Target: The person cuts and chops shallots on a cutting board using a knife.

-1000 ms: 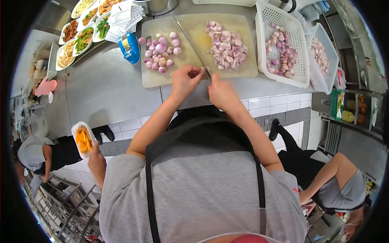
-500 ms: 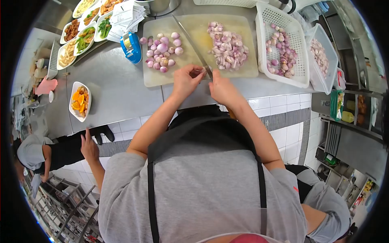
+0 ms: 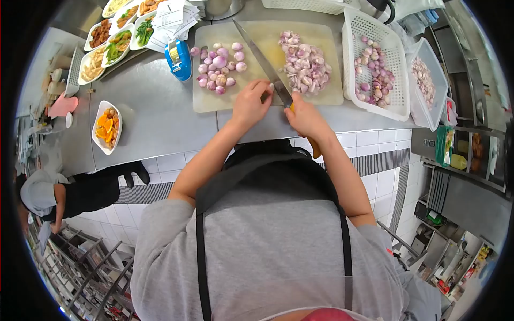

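My right hand is wrapped around the yellow handle of a long knife. The knife slants over the cutting board, its tip toward the far edge. Close to the blade, my left hand is closed in a pinch, with a small pale shallot partly showing at its fingertips. On the board's left lie unpeeled-looking purple whole shallots. A heap of paler, peeled or cut shallots sits right of the knife.
Right of the board stand a white perforated basket of shallots and a clear bin of paler ones. A blue tape dispenser, paper slips and a bowl of orange pieces are leftward. Another person stands far left.
My right hand and the knife have shifted slightly right, the blade's flat side and yellow handle now showing more. Another person's hand at the left has gone from view. A person at right has moved back.
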A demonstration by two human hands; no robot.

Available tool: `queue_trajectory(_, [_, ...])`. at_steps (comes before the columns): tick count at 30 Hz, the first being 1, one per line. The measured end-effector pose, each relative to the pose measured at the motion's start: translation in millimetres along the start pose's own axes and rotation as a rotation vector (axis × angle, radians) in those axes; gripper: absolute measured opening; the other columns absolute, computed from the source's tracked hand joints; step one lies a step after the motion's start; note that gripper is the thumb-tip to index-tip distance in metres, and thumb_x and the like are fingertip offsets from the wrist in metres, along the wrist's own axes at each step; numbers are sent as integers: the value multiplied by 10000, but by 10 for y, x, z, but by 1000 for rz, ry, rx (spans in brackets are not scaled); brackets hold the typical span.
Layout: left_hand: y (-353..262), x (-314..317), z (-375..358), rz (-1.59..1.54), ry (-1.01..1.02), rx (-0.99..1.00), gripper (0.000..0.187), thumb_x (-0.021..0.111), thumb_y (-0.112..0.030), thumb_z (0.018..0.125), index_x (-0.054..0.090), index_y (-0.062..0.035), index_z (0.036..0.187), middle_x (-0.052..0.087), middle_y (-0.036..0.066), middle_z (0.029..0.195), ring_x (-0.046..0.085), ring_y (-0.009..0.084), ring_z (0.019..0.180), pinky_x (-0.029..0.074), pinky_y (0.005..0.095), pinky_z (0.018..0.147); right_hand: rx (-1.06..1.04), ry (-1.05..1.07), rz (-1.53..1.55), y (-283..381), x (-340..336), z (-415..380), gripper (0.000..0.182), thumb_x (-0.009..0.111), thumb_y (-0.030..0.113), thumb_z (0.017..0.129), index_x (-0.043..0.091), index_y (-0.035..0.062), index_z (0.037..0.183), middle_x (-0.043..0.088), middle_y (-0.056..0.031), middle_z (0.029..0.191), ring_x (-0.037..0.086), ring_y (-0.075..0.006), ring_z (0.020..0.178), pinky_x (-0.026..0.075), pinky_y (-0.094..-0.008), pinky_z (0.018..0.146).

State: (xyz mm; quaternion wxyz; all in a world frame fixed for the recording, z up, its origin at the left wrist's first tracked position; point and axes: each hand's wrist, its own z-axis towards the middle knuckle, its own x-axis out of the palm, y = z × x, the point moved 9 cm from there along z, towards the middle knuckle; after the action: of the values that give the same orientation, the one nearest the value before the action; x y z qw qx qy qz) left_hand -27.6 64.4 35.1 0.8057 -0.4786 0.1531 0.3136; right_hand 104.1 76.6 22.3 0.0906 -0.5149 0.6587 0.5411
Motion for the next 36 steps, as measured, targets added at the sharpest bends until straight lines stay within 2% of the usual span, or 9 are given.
queue_trajectory(4, [143, -57, 25, -219, 6, -275, 183, 667, -34, 690, 611, -49, 863, 612, 102, 902, 604, 184, 745, 491, 276, 556, -12, 6, 75, -25, 1, 26, 306, 527, 133, 814, 386, -59, 1006, 575, -311, 779, 550, -471, 776, 423, -515, 696])
queue_trajectory(13, [237, 91, -45, 54, 291, -268, 244, 681, -128, 746, 610, -4, 944, 590, 101, 697, 590, 176, 568, 471, 280, 520, -34, -19, 81, -66, 22, 57, 308, 533, 151, 821, 382, -29, 1021, 577, -298, 754, 568, -451, 708, 441, -497, 637])
queue_trajectory(17, [326, -43, -24, -67, 43, -283, 225, 677, -142, 752, 610, -10, 922, 585, 102, 688, 595, 184, 580, 473, 296, 529, 55, 80, 130, 10, 52, -12, 304, 531, 160, 832, 375, -23, 1017, 571, -274, 707, 581, -398, 581, 453, -461, 529])
queue_trajectory(19, [277, -143, -40, -177, -24, -333, 238, 684, -208, 734, 606, -25, 864, 597, 129, 697, 608, 275, 620, 479, 353, 549, 46, 37, 125, -24, 22, 8, 298, 525, 157, 839, 368, -26, 1014, 563, -251, 672, 565, -343, 478, 438, -426, 443])
queue_trajectory(24, [129, -45, -156, -11, 93, -301, 207, 671, -148, 695, 601, -30, 850, 602, 137, 789, 600, 278, 681, 487, 362, 592, 63, 32, 140, 19, -12, -25, 296, 526, 158, 834, 371, -21, 1012, 564, -243, 658, 570, -339, 475, 450, -415, 435])
queue_trajectory(26, [52, -2, -111, -7, 120, -164, 214, 649, -104, 679, 605, -30, 874, 607, 132, 798, 599, 283, 687, 487, 368, 612, 73, 71, 89, 53, -10, -43, 308, 522, 158, 828, 375, -29, 1024, 573, -272, 691, 585, -394, 561, 468, -463, 519])
queue_trajectory(31, [71, 16, -116, -144, 134, -215, 246, 648, -68, 681, 610, -29, 921, 604, 134, 835, 603, 272, 690, 489, 343, 611, -7, -7, -33, 23, -8, -14, 347, 507, 145, 819, 380, -63, 1066, 574, -328, 806, 549, -482, 800, 416, -533, 735])
queue_trajectory(33, [149, -56, -148, -213, 26, -290, 242, 676, -85, 695, 605, -27, 919, 601, 122, 806, 605, 241, 657, 486, 320, 577, -128, -64, -106, 144, -58, -41, 259, 515, 117, 836, 366, -40, 978, 560, -247, 594, 557, -368, 471, 430, -455, 458])
queue_trajectory(36, [108, -11, -119, -162, 57, -229, 163, 685, -88, 719, 621, -19, 852, 600, 95, 758, 593, 194, 601, 483, 284, 557, -103, -37, -145, 255, -111, -106, 259, 501, 114, 834, 369, -50, 984, 565, -269, 619, 564, -418, 550, 439, -488, 528])
